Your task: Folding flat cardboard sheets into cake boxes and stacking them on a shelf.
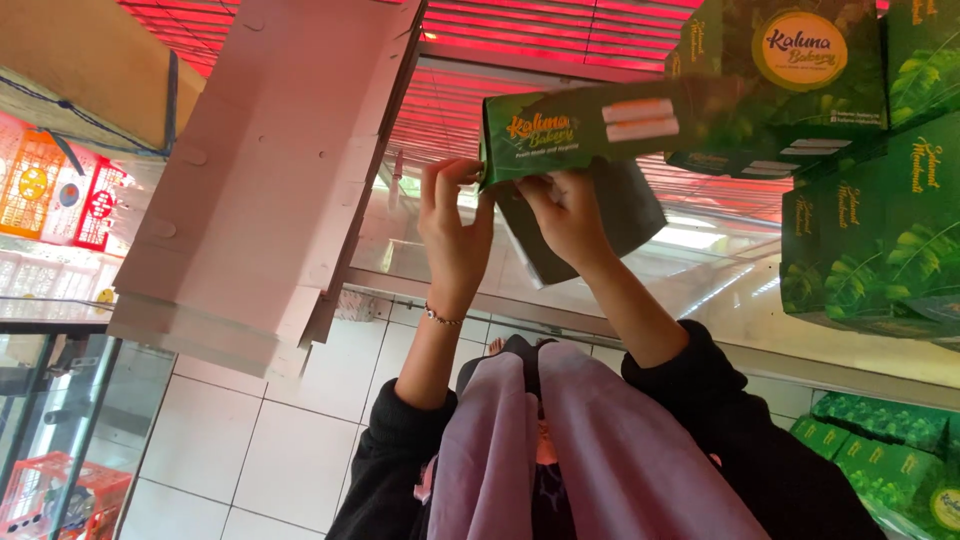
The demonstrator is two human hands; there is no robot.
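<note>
Step in hand, by my judgement: forming the end of the long green printed cardboard box [590, 125]. My left hand [452, 235] and right hand [568, 215] both pinch its near end, fingers closed on the board. The box lies directly above my fingertips, extending rightward, and its grey flap [625, 215] hangs behind my right hand. Any further fold calls for steady thumb pressure along the crease.

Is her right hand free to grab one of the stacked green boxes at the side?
Probably not right away. The right hand is gripping the green box together with the left hand. The stacked green boxes sit close by with nothing between, so once it lets go the way looks clear.
</note>
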